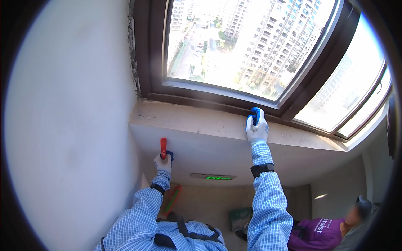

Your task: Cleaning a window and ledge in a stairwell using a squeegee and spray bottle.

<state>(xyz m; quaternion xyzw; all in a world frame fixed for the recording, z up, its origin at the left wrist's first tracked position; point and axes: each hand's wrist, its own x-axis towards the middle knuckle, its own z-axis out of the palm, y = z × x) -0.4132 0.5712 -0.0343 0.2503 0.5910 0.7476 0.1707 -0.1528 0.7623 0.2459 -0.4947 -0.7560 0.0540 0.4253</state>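
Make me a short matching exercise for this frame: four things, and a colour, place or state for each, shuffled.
Things
1. Red handle
2. Right hand
3. Lit sign
4. Co-worker's shirt

Descriptions
A. Purple, at the picture's lower right
B. At the windowsill, by the window frame's lower edge
C. Glowing green
D. Gripped by the left hand

Pairs: 1-D; 2-B; 3-C; 4-A

It's a hi-rise bldg interior point(71, 104): window point(226, 85) overlooks street point(184, 50), towers point(274, 37).

From your head, the fisheye view looks down, close over your arms point(270, 201), facing the window point(247, 46).
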